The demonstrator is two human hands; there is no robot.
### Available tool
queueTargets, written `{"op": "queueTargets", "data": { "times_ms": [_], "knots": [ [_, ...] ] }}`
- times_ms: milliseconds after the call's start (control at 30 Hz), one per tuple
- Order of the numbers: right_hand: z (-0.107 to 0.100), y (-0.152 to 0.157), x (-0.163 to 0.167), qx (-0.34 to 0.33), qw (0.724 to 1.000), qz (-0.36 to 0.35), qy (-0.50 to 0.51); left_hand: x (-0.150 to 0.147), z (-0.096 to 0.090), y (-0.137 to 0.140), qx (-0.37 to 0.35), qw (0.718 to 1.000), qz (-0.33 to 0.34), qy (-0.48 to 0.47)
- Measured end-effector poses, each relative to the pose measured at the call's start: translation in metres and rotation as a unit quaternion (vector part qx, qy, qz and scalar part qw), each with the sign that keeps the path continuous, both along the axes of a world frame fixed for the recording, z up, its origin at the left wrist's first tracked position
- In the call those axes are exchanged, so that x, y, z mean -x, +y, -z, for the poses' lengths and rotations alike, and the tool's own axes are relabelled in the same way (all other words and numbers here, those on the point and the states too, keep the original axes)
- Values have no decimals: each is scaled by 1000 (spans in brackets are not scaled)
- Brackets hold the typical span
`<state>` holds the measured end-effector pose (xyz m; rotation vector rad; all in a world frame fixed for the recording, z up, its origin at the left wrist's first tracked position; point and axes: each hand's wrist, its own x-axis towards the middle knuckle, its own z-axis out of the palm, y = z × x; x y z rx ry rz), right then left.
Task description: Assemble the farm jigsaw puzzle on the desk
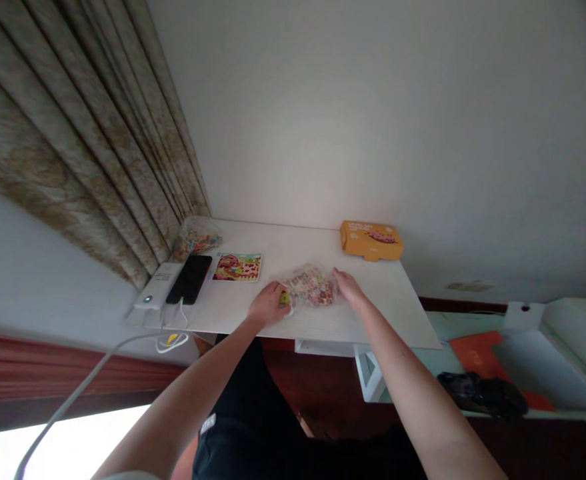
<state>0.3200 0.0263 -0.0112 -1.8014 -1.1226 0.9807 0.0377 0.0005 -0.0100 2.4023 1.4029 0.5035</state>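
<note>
- Left hand [267, 303]: fingers curled onto left edge of clear bag of puzzle pieces [310, 288]; grip closed on it.
- Right hand [349, 288]: fingers loosely bent, touching bag's right edge; firm hold cannot be told.
- Bag lies on white table [397, 313], near front edge, between both hands.
- Farther left: picture card [237, 267], phone [189, 279], second bag [196, 238].
- Far right: orange box [371, 240].

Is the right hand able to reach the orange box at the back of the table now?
Probably yes: the right hand rests at the clear bag, and bare table lies between it and the orange box.
</note>
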Motion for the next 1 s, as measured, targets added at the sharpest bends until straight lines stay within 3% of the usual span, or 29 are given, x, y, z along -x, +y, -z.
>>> {"op": "queueTargets", "data": {
  "times_ms": [133,300,500,700,900,1000],
  "knots": [
    [-5,5,2,18,998,-54,-33,3,0,-2,0,1000,9,11],
    [-12,6,7,-6,996,-43,-72,3,-2,-2,-5,1000,15,4],
    [-23,12,2,-68,991,-20,-111,4,2,-1,-18,1000,20,-10],
    [-51,17,2,-146,968,-9,-206,2,11,1,-17,1000,22,-2],
    [-66,23,13,-103,956,-67,-267,-1,11,5,-26,999,22,5],
    [-69,27,15,-124,943,-74,-299,-3,11,5,-31,999,16,7]
  ]
}}
